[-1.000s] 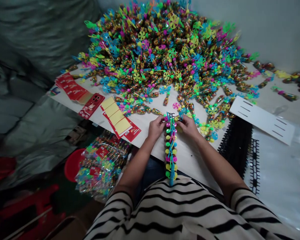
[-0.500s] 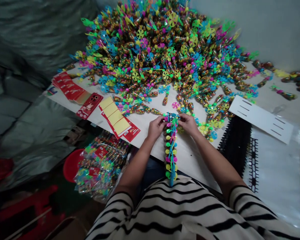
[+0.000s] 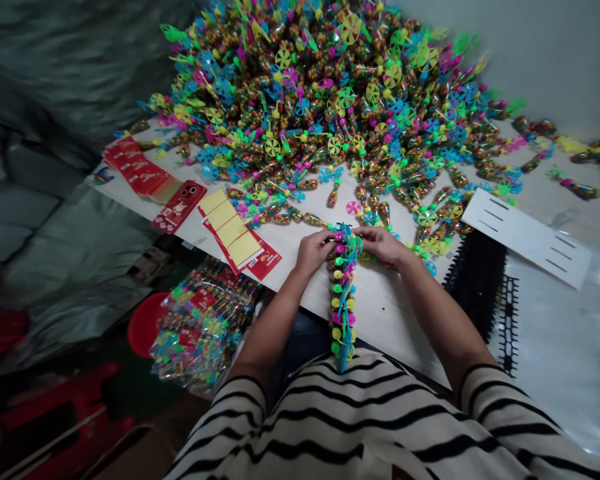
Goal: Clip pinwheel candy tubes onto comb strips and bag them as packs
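A long row of small candy bottles (image 3: 343,300) with pink, yellow, green and blue caps runs from my waist out over the table edge, blue pinwheel pieces lying along its middle. At its far end my left hand (image 3: 315,253) is closed, thumb and fingers pinching the left side by a pink cap. My right hand (image 3: 384,247) grips the far end from the right, its fingertips beside a green and blue pinwheel top. What lies exactly between the right fingertips is partly hidden. A bit of black strip shows at the row's far tip.
A big heap of candy bottles with pinwheel tops (image 3: 320,100) covers the back of the table. Red cards (image 3: 135,170), a phone-like red case (image 3: 186,197) and yellow-backed cards (image 3: 230,230) lie left. Black plastic strips (image 3: 475,280), a slotted white board (image 3: 527,237) and clear bags (image 3: 555,353) lie right.
The black grid at the row's far end is now mostly covered by a blue pinwheel top. My right hand has shifted slightly right; my left hand stays about in place.
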Demonstrator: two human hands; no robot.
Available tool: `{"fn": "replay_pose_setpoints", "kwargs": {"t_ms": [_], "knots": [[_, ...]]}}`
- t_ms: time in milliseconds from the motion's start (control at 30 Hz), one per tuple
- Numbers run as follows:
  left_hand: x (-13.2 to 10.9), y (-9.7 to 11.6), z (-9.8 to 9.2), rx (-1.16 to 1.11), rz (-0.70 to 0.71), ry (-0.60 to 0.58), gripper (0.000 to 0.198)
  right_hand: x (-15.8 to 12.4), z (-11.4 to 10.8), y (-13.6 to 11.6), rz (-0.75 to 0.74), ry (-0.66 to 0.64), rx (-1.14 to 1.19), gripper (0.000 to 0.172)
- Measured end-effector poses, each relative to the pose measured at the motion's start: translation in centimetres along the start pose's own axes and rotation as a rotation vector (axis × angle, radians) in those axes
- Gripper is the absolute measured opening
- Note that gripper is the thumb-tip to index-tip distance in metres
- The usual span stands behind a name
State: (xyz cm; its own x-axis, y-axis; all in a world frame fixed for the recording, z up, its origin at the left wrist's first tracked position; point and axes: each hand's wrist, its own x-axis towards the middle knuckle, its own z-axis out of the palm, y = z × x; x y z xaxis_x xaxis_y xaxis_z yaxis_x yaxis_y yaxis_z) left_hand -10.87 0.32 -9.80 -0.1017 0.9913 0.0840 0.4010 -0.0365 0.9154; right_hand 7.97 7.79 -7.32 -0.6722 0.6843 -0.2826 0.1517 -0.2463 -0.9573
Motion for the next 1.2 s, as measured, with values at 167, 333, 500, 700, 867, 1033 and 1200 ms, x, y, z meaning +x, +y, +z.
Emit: {"fn": "replay_pose_setpoints", "kwargs": {"t_ms": [167,333,500,700,867,1033,1200], "knots": [[0.3,-0.1,0.7,-0.001,0.037,0.063,0.013,0.6,0.7,1.3,-0.096,0.114,-0.031,0.038],[1.3,0.0,0.9,0.033,0.021,0.043,0.016,0.5,0.5,0.6,-0.102,0.186,-0.032,0.038],[3.6,0.5,-2.1,0.129,0.063,-0.171,0.026,-0.5,-4.1,-1.2,0.002,-0.022,-0.133,0.052],[11.5,1.6,-1.6,0.432,-0.056,0.119,0.017,2.5,-10.0,-2.5,-0.028,0.640,-0.734,0.033],[16.2,1.4,1.2,0.533,-0.234,0.095,0.026,5.1,-10.9,-3.3,-0.019,0.763,-1.334,0.039],[14.9,0.9,-1.1,0.489,-0.152,0.134,0.015,5.5,-12.3,-4.4,0.024,0.615,-1.500,0.034],[9.2,0.6,-3.2,0.174,0.040,0.058,0.023,2.0,-11.4,-5.2,-0.289,0.677,-1.132,0.030]]}}
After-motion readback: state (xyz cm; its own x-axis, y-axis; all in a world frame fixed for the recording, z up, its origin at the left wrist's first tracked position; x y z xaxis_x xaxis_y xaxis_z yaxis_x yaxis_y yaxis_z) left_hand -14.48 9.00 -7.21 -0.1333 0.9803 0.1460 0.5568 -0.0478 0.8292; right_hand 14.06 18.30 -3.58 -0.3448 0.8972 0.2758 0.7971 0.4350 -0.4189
